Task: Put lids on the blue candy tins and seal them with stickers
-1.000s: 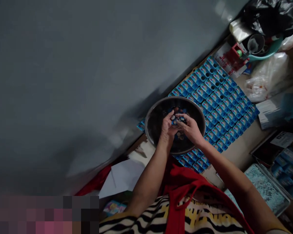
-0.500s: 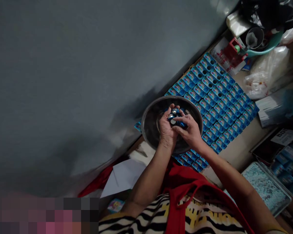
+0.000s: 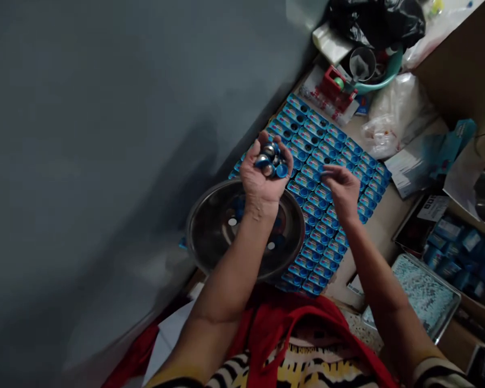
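Round blue-and-silver pieces [image 3: 268,160] are piled in my left hand [image 3: 262,186], palm up with the fingers curled round them so nothing rolls off. That hand hangs over the far rim of a steel bowl [image 3: 301,229], which sits by the wall-side edge of the worktop [image 3: 385,213], with a few more pieces loose inside. Right hand [image 3: 344,191] is pinching a small blue piece [image 3: 322,174] between thumb and fingertips, just above the rows of blue packs [image 3: 317,248]. Can't really tell if it's touching one of them. Packs cover most of that stretch of worktop, lined up slantwise, and several toward the far end show dark round spots. Past them, toward the far end of the worktop, you've got a red tape dispenser [image 3: 334,86], then a teal basin [image 3: 382,85] full of odds and ends, with a clear plastic bag [image 3: 394,116] near the right edge. Tray of pale blue bits [image 3: 422,293] is off to the right of my right forearm.
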Demonstrator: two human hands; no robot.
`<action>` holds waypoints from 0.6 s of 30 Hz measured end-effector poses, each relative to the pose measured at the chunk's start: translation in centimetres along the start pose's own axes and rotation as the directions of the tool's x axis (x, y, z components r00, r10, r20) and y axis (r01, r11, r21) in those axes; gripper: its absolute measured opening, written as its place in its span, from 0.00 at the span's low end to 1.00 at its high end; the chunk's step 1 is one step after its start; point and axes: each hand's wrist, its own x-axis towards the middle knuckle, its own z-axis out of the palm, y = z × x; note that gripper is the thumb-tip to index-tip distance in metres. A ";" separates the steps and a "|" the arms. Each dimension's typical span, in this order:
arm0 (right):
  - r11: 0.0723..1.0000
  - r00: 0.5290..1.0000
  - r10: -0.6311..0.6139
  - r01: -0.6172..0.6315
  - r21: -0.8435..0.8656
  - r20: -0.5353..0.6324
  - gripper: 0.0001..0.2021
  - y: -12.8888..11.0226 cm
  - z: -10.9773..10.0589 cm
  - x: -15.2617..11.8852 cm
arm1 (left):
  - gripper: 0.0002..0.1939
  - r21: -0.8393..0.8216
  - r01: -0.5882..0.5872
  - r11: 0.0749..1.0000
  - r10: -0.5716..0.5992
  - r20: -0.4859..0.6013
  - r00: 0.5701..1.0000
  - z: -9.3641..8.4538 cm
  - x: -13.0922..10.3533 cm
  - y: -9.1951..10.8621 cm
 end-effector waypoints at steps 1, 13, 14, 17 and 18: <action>0.993 0.996 -0.030 0.021 -0.112 -0.082 0.13 1.0 -1.1 2.5 | 0.14 0.042 -0.001 0.999 0.001 0.020 1.000 0.5 1.2 -0.1; 0.337 0.982 0.153 0.052 -0.940 0.109 0.10 5.6 -1.1 13.7 | 0.16 0.263 0.099 0.960 -0.137 0.132 0.982 2.2 12.6 -0.8; 0.302 0.974 0.196 0.048 -0.952 0.112 0.10 5.4 -1.0 14.2 | 0.17 0.269 0.105 0.958 -0.144 0.129 0.981 2.0 13.1 -0.8; 0.206 0.942 0.319 0.038 -0.978 0.103 0.10 4.9 -0.9 16.0 | 0.18 0.282 0.103 0.954 -0.142 0.122 0.982 1.6 13.7 -0.8; 0.191 0.935 0.340 0.036 -0.981 0.100 0.11 4.7 -1.0 16.5 | 0.18 0.285 0.099 0.954 -0.138 0.120 0.983 1.6 13.7 -0.9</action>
